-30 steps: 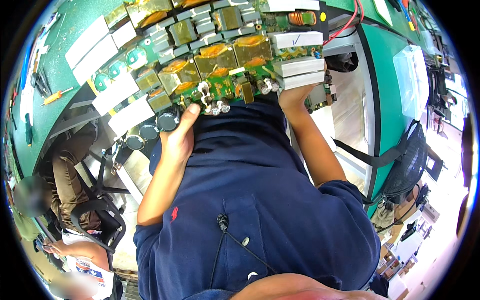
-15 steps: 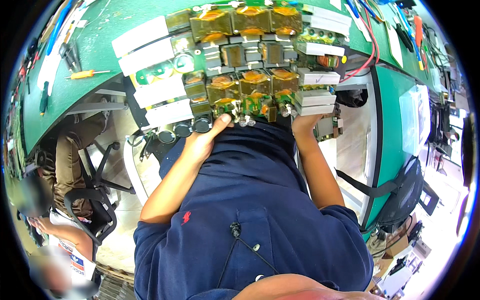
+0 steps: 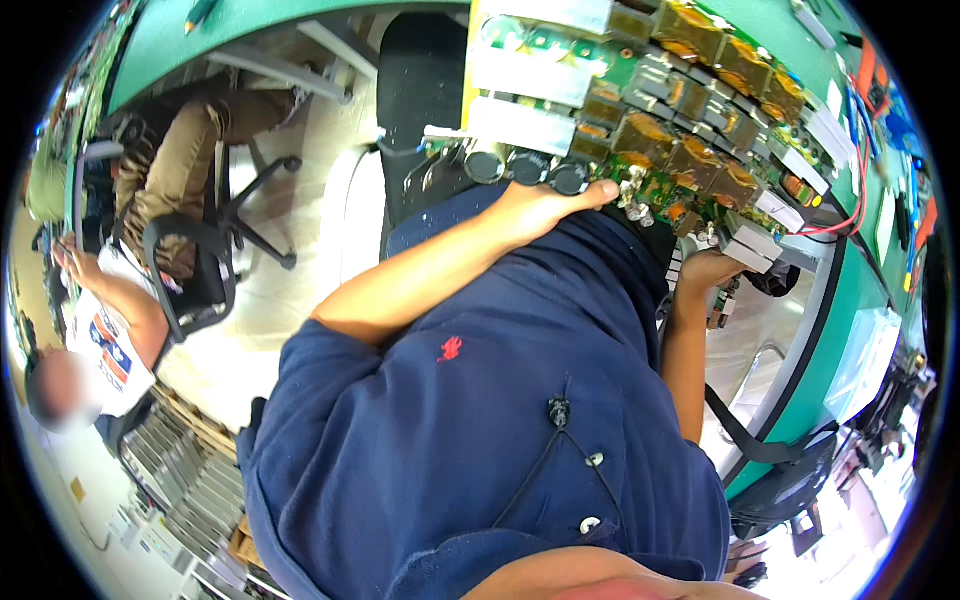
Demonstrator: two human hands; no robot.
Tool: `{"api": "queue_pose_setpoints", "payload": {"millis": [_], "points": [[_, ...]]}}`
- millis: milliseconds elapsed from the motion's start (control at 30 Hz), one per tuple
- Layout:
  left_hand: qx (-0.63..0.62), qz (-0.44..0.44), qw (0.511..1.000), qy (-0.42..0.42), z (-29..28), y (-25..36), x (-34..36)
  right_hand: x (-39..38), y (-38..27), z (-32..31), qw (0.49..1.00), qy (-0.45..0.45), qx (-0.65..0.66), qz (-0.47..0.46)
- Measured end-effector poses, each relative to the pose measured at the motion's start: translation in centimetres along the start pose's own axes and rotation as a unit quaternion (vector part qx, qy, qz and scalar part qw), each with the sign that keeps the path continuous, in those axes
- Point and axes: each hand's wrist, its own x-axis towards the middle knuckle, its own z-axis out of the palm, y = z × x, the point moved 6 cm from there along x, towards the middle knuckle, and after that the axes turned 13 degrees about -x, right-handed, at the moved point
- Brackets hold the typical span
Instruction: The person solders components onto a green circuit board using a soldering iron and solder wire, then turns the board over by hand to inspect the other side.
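Observation:
A large green circuit board (image 3: 655, 182), crowded with parts, spans the upper right of the head view, its right side slanting down. My left hand (image 3: 545, 208) grips its near edge, thumb on top beside the black round capacitors (image 3: 528, 168). Farther right, my right hand (image 3: 710, 268) holds the near right corner from below, next to a grey heat sink (image 3: 752, 243); most of its fingers are hidden. Amber-wrapped transformers (image 3: 645, 138) sit in rows across the middle, and pale metal heat sinks (image 3: 520, 123) line the left side.
Behind the board runs a green workbench (image 3: 330, 12), with another green bench section (image 3: 795, 405) to the right. A red cable (image 3: 862, 190) lies by the board's right side. A black bag (image 3: 790, 485) hangs at right. Another person (image 3: 110, 320) sits at left near a black chair (image 3: 190, 250).
The view has swung, so the board now appears farther right and tilted, its right side lower. Both my hands keep their hold on it. The seated person shows more fully at left.

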Motion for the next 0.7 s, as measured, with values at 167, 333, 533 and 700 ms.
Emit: {"api": "queue_pose_setpoints", "payload": {"millis": [167, 333, 533, 700], "points": [[0.068, 0.09, 0.993, -0.031, 0.9, 2.1, -0.8, 1.3, -2.4, -0.4, 0.986, -0.004, 0.154, 0.056], [0.076, 0.107, 0.989, -0.071, 2.9, 4.2, -2.3, 3.2, -5.7, -1.3, 0.924, -0.059, 0.278, 0.256], [0.016, 0.098, 0.993, -0.065, 5.1, 7.0, -2.8, 6.5, -9.3, -3.5, 0.917, -0.039, 0.299, 0.261], [-0.049, 0.13, 0.99, -0.009, 5.2, 9.5, -1.1, 8.2, -8.4, -4.2, 0.934, -0.056, 0.199, 0.292]]}}
